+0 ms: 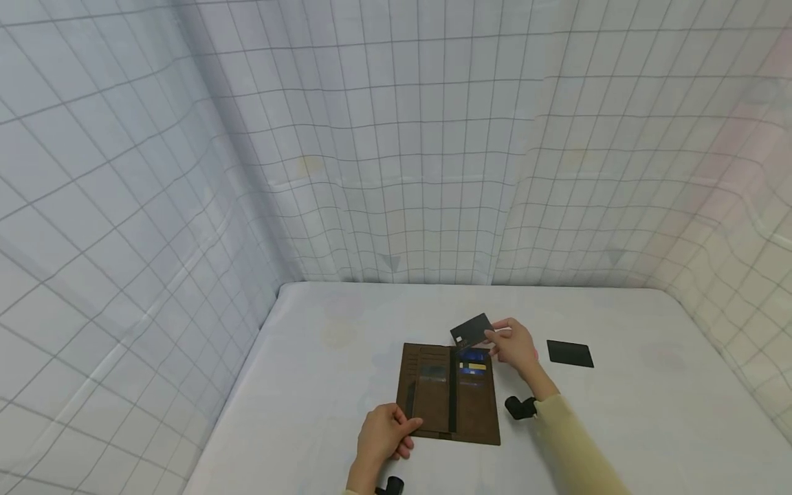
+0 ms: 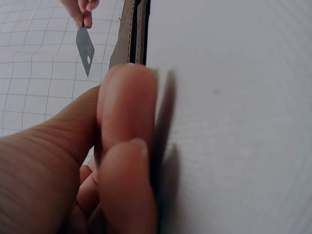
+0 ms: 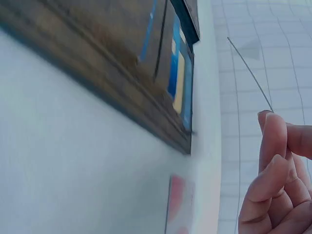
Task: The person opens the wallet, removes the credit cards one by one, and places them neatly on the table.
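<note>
A brown bifold wallet (image 1: 479,412) lies spread out on the white table, with blue cards (image 1: 473,370) tucked in its right-hand slots. At its lower left corner my left hand (image 1: 385,432) pinches the edge, thumb on top. Above the wallet's top right, my right hand (image 1: 515,345) holds a black card (image 1: 471,330) between thumb and fingers. In the right wrist view that card (image 3: 251,75) appears edge-on, raised off the table. The left wrist view shows its face (image 2: 85,48) with a pale square chip.
A flat black rectangle (image 1: 570,353) lies to the right of my right hand. Beside the wallet sits a pink and white card-like piece (image 3: 179,204), mostly hidden by the hand in the head view. White gridded cloth (image 1: 396,137) surrounds the table.
</note>
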{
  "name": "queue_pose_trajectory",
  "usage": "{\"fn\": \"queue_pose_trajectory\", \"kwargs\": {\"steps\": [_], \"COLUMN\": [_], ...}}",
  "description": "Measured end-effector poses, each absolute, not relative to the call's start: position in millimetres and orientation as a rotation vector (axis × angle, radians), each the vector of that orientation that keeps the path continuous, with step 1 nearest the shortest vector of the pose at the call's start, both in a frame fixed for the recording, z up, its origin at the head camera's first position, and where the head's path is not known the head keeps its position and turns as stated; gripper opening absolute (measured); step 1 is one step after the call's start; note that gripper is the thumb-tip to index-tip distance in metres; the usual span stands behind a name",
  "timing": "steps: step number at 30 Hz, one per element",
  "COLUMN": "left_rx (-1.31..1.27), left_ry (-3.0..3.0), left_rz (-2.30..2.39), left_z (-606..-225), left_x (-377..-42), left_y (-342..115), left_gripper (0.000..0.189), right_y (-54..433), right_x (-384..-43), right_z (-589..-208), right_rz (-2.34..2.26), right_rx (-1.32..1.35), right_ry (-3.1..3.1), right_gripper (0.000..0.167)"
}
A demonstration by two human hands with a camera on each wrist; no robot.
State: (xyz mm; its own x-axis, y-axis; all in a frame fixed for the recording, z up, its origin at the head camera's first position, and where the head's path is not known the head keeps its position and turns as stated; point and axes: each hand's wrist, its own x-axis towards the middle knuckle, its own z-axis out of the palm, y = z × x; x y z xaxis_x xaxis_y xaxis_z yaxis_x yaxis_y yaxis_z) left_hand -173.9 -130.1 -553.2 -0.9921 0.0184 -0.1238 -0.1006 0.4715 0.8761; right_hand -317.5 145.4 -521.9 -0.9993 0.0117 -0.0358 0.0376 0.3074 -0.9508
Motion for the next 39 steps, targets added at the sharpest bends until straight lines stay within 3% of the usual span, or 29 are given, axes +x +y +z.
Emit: {"fn": "queue_pose_trajectory", "kwargs": {"steps": [24,29,39], "left_rx": [-0.069,-0.08,-0.079], "left_ry": [2.574,2.571,2.578], "left_rz": [1.564,1.562,1.533], "left_z": [-554.9,-554.5,-554.8], "left_x": [-175.7,-176.8,-175.7], "left_y": [-130.7,-129.5,-131.5], "left_gripper": [0.035,0.034,0.036], "right_y": [274.8,297.4,336.2], "right_x": [-291.2,-286.9,-276.4], "right_z": [-488.1,-491.1,-511.5], "right_rz": [-1.82,-1.791,-1.672], "right_rx": [0.198,0.243,0.445], "right_ry": [2.816,2.872,2.882], "right_gripper": [0.038,0.033,0.041]}}
